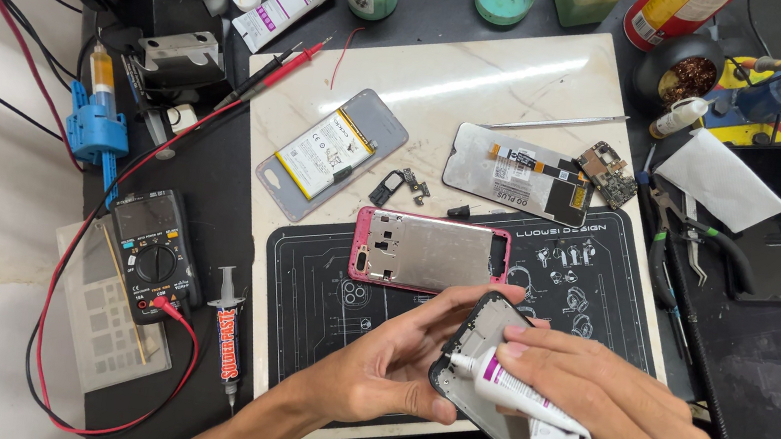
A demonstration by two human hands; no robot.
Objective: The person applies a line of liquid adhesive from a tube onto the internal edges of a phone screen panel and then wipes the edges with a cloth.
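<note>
My left hand (393,359) grips a dark phone frame (488,329) by its left edge, held tilted above the black work mat (322,291). My right hand (615,416) squeezes a small white glue tube (513,391) with a purple band, its nozzle touching the frame's lower left edge. Just beyond the hands, a pink phone middle frame (426,252) lies flat on the mat.
On the pale board lie a grey phone back with battery (329,152), a screen panel (515,173), a circuit board (607,174) and small parts (399,187). A multimeter (151,255) with red leads and a syringe (226,328) sit left. Pliers and tweezers (695,242) lie right.
</note>
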